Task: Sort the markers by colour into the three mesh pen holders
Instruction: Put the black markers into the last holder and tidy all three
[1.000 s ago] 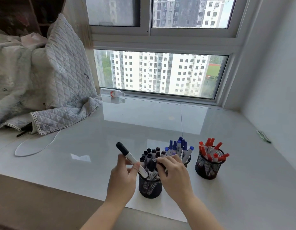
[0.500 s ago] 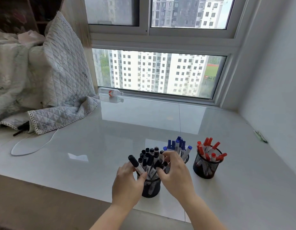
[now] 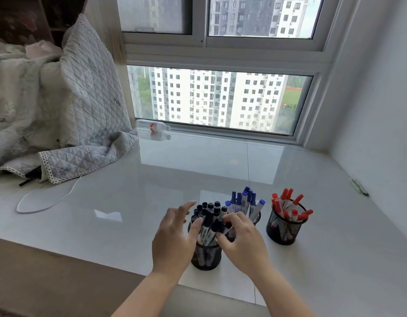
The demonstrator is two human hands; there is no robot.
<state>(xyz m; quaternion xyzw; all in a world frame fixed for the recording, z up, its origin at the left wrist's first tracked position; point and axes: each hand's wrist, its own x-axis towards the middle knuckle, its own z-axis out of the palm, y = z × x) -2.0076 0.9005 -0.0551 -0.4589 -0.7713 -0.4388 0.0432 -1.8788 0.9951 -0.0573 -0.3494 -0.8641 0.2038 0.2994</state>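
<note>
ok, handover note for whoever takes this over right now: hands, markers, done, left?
Left hand: open, fingers spread, thumb against the black markers.
Right hand: fingertips on the black caps; a firm grip can't be confirmed.
Black markers in the near-left holder, blue markers in the middle holder, red markers in the right holder.
Done: no loose markers visible on the counter.
Left: settle the black bunch, withdraw hands.

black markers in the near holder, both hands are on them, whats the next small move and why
Probably lift both hands clear. The left hand and right hand rest fingertips on the black markers, all standing in the near holder. Blue markers and red markers fill their own holders, and no loose marker shows on the sill, so sorting looks done.
</note>
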